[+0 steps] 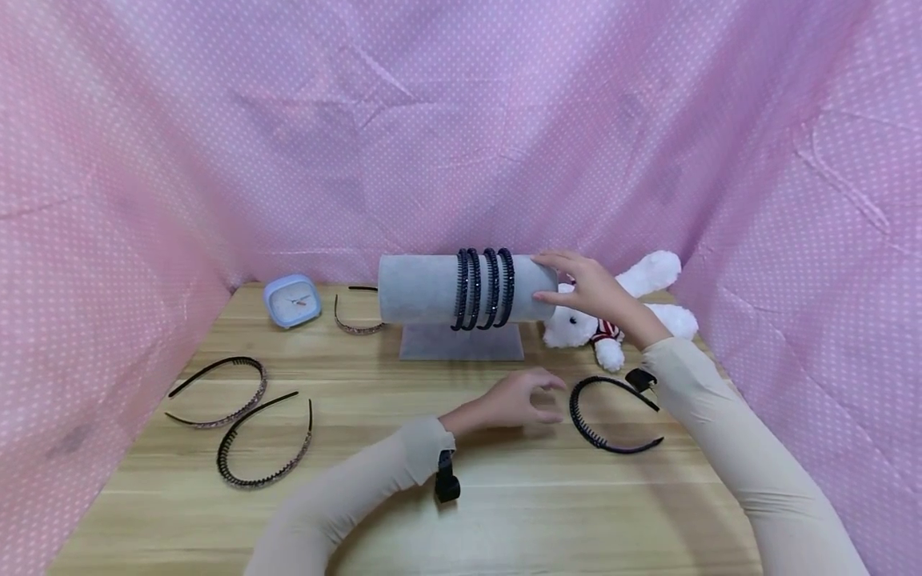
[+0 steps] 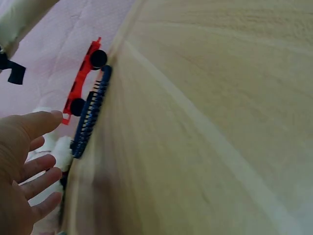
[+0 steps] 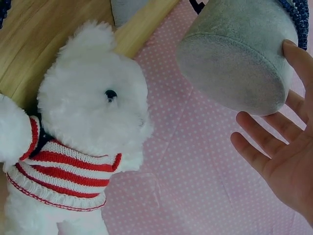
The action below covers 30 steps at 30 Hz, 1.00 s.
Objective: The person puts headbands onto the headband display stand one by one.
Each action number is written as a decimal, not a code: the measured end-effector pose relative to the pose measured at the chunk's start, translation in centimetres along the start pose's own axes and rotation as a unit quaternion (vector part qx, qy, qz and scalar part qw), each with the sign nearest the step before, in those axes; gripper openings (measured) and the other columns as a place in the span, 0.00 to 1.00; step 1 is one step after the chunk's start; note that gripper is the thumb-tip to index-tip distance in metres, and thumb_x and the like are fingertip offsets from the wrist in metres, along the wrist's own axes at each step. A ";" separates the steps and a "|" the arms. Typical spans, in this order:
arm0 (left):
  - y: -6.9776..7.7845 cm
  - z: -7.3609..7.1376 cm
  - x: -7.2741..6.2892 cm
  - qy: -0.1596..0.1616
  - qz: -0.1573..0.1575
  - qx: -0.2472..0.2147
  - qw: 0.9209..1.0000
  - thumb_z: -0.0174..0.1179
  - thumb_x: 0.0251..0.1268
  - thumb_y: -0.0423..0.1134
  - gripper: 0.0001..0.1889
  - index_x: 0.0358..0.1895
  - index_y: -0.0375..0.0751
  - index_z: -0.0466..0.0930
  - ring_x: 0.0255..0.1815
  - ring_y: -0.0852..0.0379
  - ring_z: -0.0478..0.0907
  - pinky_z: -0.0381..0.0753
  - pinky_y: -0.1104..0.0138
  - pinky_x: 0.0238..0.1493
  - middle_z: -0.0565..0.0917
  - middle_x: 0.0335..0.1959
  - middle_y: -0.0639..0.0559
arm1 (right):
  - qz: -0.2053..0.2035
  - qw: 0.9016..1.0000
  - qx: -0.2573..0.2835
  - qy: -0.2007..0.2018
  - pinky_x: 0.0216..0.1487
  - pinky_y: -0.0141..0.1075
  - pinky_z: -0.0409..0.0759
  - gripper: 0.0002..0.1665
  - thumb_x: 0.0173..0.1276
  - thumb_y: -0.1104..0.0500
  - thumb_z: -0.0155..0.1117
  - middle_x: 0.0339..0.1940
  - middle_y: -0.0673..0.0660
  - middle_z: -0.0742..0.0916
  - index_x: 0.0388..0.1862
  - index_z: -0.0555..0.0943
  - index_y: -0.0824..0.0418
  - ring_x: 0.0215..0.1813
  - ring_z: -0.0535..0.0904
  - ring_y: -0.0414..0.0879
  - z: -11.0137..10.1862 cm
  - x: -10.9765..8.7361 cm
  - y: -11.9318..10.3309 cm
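Note:
Several dark, beaded headbands (image 1: 492, 288) circle the grey roll of a display stand (image 1: 418, 292). My right hand (image 1: 587, 284) is at the roll's right end, fingers spread; in the right wrist view its thumb lies against the roll's side (image 3: 234, 54). Above the wood, my left hand (image 1: 507, 400) has its fingers loosely bent and nothing in them. Just right of it, a dark toothed headband (image 1: 594, 436) lies on the table, also seen edge-on as a dark headband (image 2: 90, 115) in the left wrist view.
Headbands with pinkish trim lie at the left, including a front headband (image 1: 262, 484) and one behind it (image 1: 252, 400). Another headband (image 1: 356, 329) and a blue clock (image 1: 291, 302) stand farther back. A white plush toy (image 3: 98, 93) in a striped top lies beside the stand.

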<state>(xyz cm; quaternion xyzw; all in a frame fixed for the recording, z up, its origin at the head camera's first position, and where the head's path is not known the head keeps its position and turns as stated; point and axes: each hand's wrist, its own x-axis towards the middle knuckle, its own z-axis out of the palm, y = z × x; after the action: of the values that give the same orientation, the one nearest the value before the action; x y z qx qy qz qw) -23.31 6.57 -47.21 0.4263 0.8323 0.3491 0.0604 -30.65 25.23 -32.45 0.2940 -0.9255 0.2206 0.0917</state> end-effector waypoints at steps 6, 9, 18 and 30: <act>0.1 1.2 0.8 -0.071 0.042 0.059 0.995 0.62 0.74 0.48 0.24 0.70 0.50 0.76 0.75 0.58 0.70 0.69 0.68 0.74 0.75 0.73 0.53 | 0.001 1.000 -0.002 0.008 0.57 0.55 0.84 0.38 0.64 0.50 0.76 0.73 0.62 0.77 0.71 0.76 0.55 0.64 0.79 0.60 0.1 0.0 0.0; 0.2 1.3 1.0 -0.094 0.067 0.090 0.989 0.60 0.75 0.46 0.24 0.71 0.48 0.75 0.76 0.58 0.68 0.67 0.67 0.76 0.73 0.75 0.52 | 0.004 1.000 0.000 0.007 0.58 0.56 0.84 0.38 0.64 0.50 0.76 0.73 0.62 0.77 0.72 0.76 0.55 0.69 0.76 0.61 0.1 0.1 0.0; 0.2 1.4 1.2 -0.099 0.073 0.135 0.983 0.60 0.75 0.47 0.24 0.71 0.50 0.75 0.75 0.59 0.69 0.69 0.67 0.74 0.73 0.75 0.54 | 0.011 1.000 0.003 0.004 0.59 0.57 0.83 0.38 0.65 0.50 0.75 0.74 0.62 0.76 0.72 0.75 0.55 0.72 0.73 0.61 0.2 0.0 0.0; 0.1 1.5 1.7 -0.094 0.080 0.149 0.981 0.64 0.72 0.47 0.18 0.62 0.52 0.83 0.69 0.62 0.75 0.72 0.71 0.71 0.80 0.66 0.56 | 0.015 1.000 0.005 0.000 0.62 0.58 0.81 0.38 0.65 0.50 0.75 0.75 0.61 0.75 0.73 0.75 0.54 0.74 0.71 0.61 0.1 -0.1 -0.1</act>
<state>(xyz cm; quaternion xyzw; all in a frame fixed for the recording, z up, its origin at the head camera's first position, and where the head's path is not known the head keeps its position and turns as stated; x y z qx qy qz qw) -23.71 8.65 -47.93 0.5269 0.8287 0.1831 0.0455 -30.54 25.12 -32.53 0.2803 -0.9287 0.2266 0.0870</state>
